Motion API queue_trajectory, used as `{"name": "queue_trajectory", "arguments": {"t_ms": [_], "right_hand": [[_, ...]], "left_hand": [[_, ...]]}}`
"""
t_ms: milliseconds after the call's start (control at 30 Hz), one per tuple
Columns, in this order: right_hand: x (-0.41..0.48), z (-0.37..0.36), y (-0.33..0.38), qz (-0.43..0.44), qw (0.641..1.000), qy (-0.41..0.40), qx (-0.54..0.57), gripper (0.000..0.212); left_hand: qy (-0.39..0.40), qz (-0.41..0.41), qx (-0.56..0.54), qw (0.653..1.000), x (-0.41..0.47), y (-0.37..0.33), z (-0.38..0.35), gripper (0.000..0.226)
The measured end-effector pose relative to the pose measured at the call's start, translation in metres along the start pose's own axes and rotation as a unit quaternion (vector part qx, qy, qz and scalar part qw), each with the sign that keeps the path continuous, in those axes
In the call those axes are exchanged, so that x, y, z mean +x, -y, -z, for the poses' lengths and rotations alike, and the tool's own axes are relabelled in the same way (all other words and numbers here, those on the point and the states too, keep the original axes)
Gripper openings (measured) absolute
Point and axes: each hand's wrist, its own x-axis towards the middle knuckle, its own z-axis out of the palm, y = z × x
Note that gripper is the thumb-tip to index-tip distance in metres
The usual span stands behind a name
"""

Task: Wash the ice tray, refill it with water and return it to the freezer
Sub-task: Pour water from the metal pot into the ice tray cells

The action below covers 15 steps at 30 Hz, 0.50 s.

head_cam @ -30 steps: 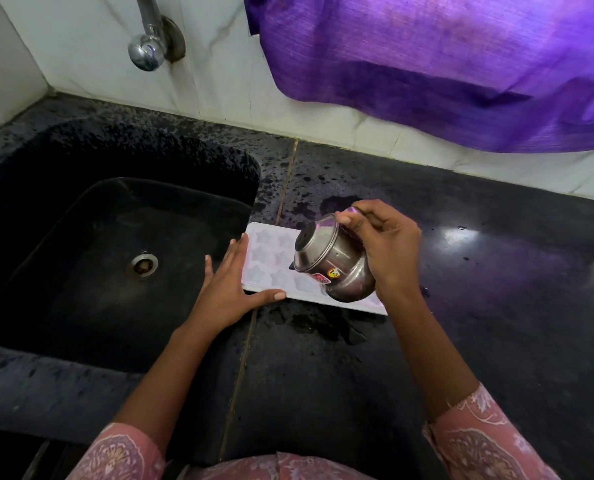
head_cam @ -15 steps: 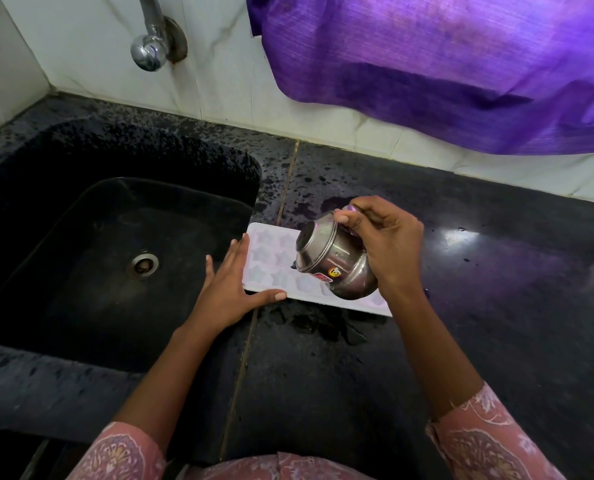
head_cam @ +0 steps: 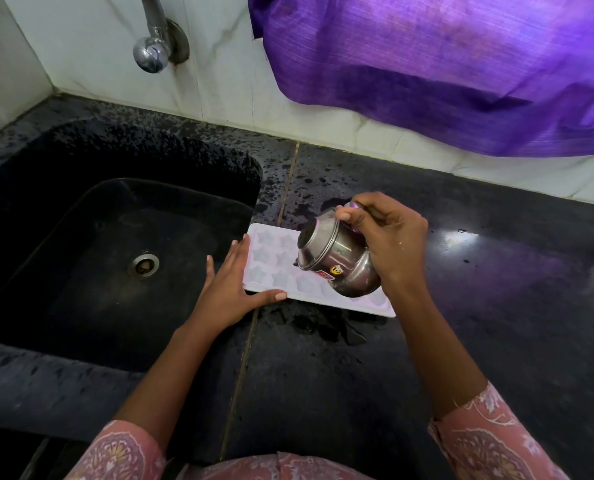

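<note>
Star-mould ice tray [head_cam: 271, 252] flat on the wet black counter [head_cam: 479, 341], just right of the sink [head_cam: 63, 254], long axis running left to right. Left hand [head_cam: 229, 292] straight-fingered, pressed against the tray's near-left corner; right hand [head_cam: 392, 244] curled round a small steel pot [head_cam: 337, 258], tipped mouth-left over the tray's middle. Looks like refilling, with the left-end cells, nearer the bracing hand, probably next.

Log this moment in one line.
stage: refill | right hand: grips tilted pot over tray | left hand: braces tray corner | tray: on counter beside sink
</note>
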Motion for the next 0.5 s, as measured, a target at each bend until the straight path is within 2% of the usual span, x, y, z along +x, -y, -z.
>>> {"name": "queue_trajectory", "arguments": {"t_ms": [267,500], "right_hand": [[0.0,-0.002,-0.008,-0.054,0.996,-0.007,0.065,0.012],[0.005,-0.011,-0.008,-0.061,0.995,0.0,0.085,0.012]], "left_hand": [[0.005,0.006,0.001,1.0,-0.001,-0.002,0.001,0.122],[0.006,0.005,0.003,1.0,-0.001,-0.001,0.001,0.122]]}}
